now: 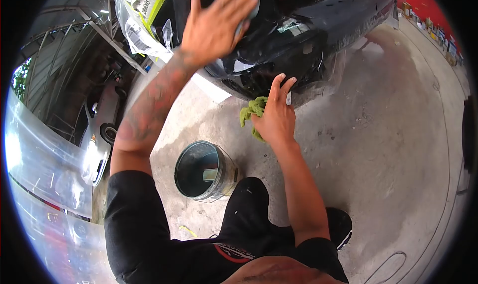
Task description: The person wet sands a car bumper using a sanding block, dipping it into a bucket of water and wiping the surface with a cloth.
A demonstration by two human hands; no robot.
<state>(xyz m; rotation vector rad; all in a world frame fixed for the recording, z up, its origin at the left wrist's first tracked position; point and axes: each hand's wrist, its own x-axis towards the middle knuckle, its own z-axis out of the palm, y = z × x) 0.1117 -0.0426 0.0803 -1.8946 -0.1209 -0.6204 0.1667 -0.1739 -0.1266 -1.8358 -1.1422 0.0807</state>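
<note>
My left hand (214,27) lies flat near the top of the view, its fingers pressing a flat grey pad (256,6) against a glossy black car bumper (308,32). Most of that pad is hidden under the fingers. Lower down, my right hand (275,115) has a crumpled green cloth (255,110) gripped between thumb and palm. Two of its fingers stretch up toward the bumper's lower edge; I cannot tell whether they touch it. Below and left of the cloth, a bucket (226,177) on the floor holds dark water and a pale rectangular block (209,174).
Masking plastic with yellow-green tape (142,27) covers the bumper's left side. Shiny panels (55,164) stand at far left, with a car (102,110) behind. A cable (443,219) runs along the concrete floor (378,159) at right, and containers (438,35) line the red wall.
</note>
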